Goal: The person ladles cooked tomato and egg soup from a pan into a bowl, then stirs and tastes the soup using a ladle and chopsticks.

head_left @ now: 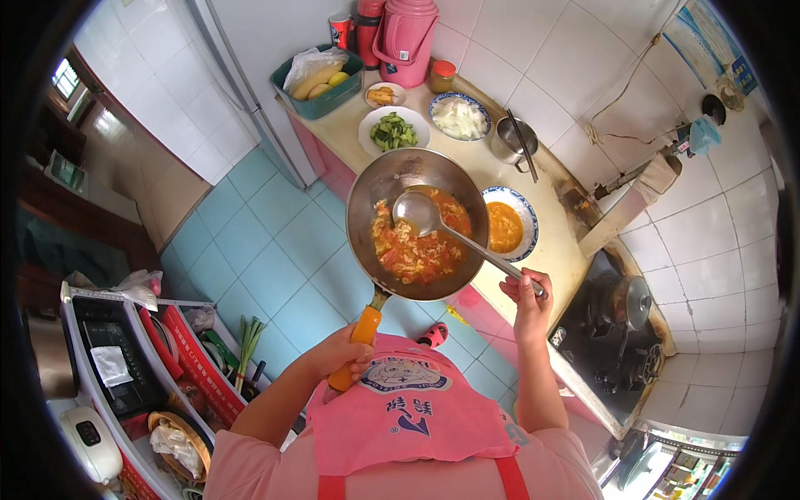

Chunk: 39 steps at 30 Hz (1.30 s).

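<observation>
My left hand (340,353) is wrapped round the orange handle of a wok (365,187), which I hold up in front of the counter. Inside the wok lies a red and yellow mix (417,254) that looks like tomato and scrambled egg. My right hand (529,300) grips the handle of a metal ladle (417,210), whose bowl rests in the food. Just right of the wok, a blue-rimmed bowl (525,208) on the counter holds some orange-yellow soupy food.
On the counter (546,200) stand a plate of cut green vegetable (392,131), a plate of white pieces (458,117), a metal pot (507,143) with chopsticks, and a green basin (337,100). A stove (608,333) with a lidded pot (631,302) is at right; shelves (142,333) stand at left.
</observation>
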Each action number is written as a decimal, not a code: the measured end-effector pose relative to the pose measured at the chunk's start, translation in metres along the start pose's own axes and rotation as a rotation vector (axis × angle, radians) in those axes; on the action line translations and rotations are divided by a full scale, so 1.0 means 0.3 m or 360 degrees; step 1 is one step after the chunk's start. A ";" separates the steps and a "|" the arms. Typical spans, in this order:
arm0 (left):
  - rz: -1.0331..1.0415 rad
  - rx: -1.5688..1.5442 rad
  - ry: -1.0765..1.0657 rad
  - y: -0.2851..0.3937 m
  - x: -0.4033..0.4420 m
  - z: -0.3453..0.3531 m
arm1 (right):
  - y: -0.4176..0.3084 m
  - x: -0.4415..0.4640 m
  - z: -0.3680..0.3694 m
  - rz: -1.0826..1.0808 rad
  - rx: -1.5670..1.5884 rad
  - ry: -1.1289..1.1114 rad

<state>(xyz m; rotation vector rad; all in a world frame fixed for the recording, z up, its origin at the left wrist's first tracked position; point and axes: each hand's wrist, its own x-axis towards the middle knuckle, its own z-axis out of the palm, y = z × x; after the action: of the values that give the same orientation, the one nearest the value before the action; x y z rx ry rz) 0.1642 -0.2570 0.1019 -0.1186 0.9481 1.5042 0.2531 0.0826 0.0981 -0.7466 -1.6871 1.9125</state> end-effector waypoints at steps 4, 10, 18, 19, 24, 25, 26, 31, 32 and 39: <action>-0.0010 -0.0015 0.0010 -0.003 -0.003 0.004 | 0.021 0.002 -0.014 0.0038 0.0071 0.0006; -0.0012 0.0007 0.0012 -0.003 -0.004 0.007 | 0.017 -0.026 0.007 -0.0054 -0.0036 -0.0081; -0.0011 -0.0013 -0.0011 -0.005 -0.005 0.003 | 0.031 -0.003 -0.012 0.0090 0.0063 0.0072; -0.0010 -0.0004 -0.0011 -0.003 -0.004 0.004 | 0.030 0.000 -0.013 0.0128 0.0114 0.0108; -0.0028 -0.0004 -0.0013 0.004 -0.001 0.003 | 0.005 0.011 -0.024 0.0183 0.0245 0.0192; -0.0034 0.0002 -0.0013 0.007 0.001 0.004 | -0.007 0.011 -0.025 0.0169 0.0250 0.0210; -0.0035 0.0007 -0.0017 0.010 0.003 0.005 | -0.016 0.014 -0.027 0.0155 0.0256 0.0228; -0.0049 0.0006 -0.0022 0.031 0.014 0.020 | -0.064 0.021 -0.054 0.0023 0.0283 0.0253; -0.0055 0.0015 -0.0032 0.036 0.017 0.025 | -0.071 0.022 -0.061 0.0016 0.0282 0.0266; -0.0075 0.0048 -0.0062 0.067 0.040 0.040 | -0.117 0.030 -0.115 -0.0043 0.0302 0.0385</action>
<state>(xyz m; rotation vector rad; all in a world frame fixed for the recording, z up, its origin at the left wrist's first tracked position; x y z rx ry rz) 0.1497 -0.2376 0.1121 -0.0891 0.9301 1.4434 0.2698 0.1182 0.1290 -0.8376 -1.3434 1.8491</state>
